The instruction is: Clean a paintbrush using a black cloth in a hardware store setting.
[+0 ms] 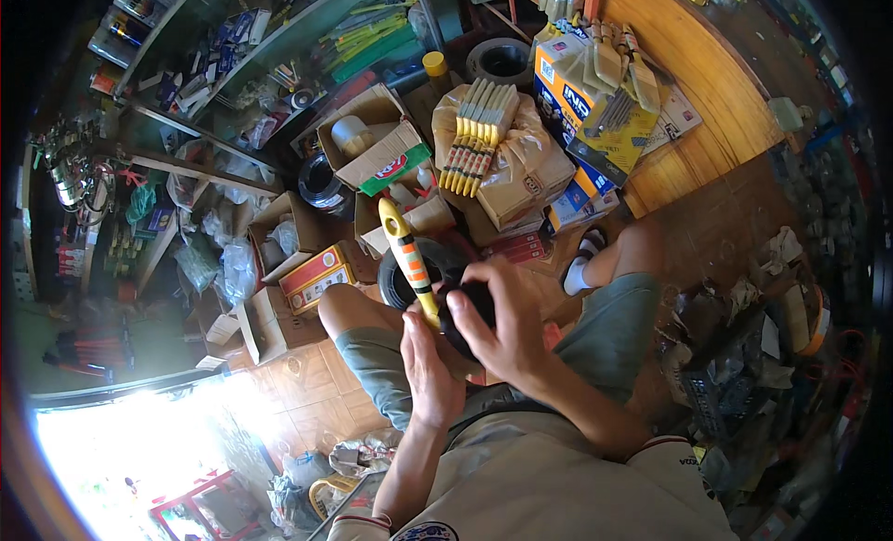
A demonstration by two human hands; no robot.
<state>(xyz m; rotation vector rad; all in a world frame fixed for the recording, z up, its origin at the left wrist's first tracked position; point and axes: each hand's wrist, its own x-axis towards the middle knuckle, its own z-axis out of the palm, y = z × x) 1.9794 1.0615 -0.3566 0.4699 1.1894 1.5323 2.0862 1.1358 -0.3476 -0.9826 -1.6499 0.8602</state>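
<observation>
A paintbrush with a yellow, striped handle (408, 258) points up and away, its lower end between my hands. My left hand (427, 373) is pressed to the lower end of the brush, fingers extended; whether it grips the brush is unclear. My right hand (499, 321) is curled round a dark, roundish object (474, 314) beside the brush, too dark to identify. The bristle end of the brush is hidden. Beyond the hands, a row of similar yellow-handled paintbrushes (478, 136) lies on a plastic-covered cardboard box (534, 192).
Open cardboard boxes (279, 237) stand ahead and to the left, near glass shelving (258, 45). More paintbrushes (614, 59) lie on boxes by a wooden surface (704, 101). A black crate (711, 394) with clutter stands at right. A dark ring-shaped roll (401, 279) sits between my knees.
</observation>
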